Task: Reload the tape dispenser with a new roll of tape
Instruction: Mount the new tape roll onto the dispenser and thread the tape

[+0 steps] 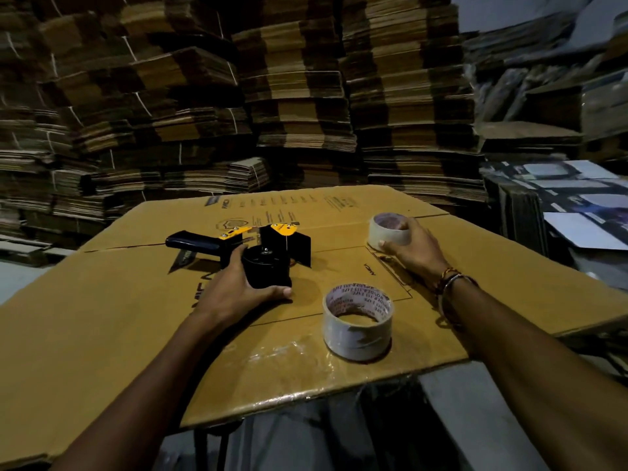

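Note:
A black and yellow tape dispenser [238,244] lies on its side on a flattened cardboard sheet [102,334], its bare black spool hub pointing up and its handle to the left. My left hand [234,290] is wrapped around the hub. My right hand [413,248] grips a pale roll of tape [389,229] resting on the cardboard at the far right. A second, fuller clear tape roll [356,321] with red print inside its core stands alone near the front edge, between my two forearms.
Tall stacks of flattened cardboard boxes [289,96] wall in the back and left. Printed sheets and more cartons [560,198] pile up on the right. The cardboard sheet's front edge [306,399] overhangs a grey floor.

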Tool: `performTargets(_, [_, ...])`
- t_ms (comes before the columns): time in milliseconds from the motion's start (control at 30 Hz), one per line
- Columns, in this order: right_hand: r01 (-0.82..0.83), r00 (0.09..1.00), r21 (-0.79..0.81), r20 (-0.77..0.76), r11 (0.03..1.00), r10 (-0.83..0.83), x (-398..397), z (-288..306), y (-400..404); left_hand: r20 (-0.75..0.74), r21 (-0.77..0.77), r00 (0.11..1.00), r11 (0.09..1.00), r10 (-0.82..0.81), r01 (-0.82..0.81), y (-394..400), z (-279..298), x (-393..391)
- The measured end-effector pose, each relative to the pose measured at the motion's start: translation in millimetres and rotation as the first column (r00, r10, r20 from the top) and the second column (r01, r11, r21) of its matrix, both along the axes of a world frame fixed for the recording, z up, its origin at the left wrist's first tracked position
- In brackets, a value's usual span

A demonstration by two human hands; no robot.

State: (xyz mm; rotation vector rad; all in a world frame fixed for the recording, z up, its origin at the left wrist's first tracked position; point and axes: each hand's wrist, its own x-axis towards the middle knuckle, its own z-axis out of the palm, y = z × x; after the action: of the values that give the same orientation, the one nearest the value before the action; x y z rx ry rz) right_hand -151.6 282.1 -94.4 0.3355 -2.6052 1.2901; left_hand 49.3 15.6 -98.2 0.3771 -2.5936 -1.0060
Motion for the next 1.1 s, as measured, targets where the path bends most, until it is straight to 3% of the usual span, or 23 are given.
performTargets(233, [-0.082,0.993,-0.105,-0.095,0.991,0.072,30,3,11,-0.149,0.136,0.989,0.99,-0.022,0.042,1,-2,18])
performTargets(400, [-0.22,0.975,-0.273,-0.048,0.937,0.215,77,21,15,-0.217,0.116,0.976,0.993,0.002,0.024,15,0,46])
performTargets(567, [-0.355,0.932,-0.229,-0.16,0.906,0.325,141,54,20,-0.328,0.03,0.944,0.998,-0.04,0.053,32,5,87])
performTargets(767, [-0.551,0.834,-0.277,-0.217,0.787,0.508,225,77,14,-0.423,0.272,0.898,0.928,-0.121,0.254,66,43,128])
performTargets(900, [-0.639,0.769,-0.292,-0.216,0.711,0.602,271,79,6,-0.434,0.342,0.864,0.842,-0.253,0.418,82,58,156])
performTargets(1000, [-0.671,0.741,-0.294,-0.227,0.681,0.632,295,77,2,-0.462,0.351,0.844,0.817,-0.273,0.457,82,53,175])
performTargets(1100, [-0.64,0.761,-0.392,-0.211,0.66,0.613,312,70,-4,-0.479,0.436,0.851,0.784,-0.215,0.443,82,40,193])
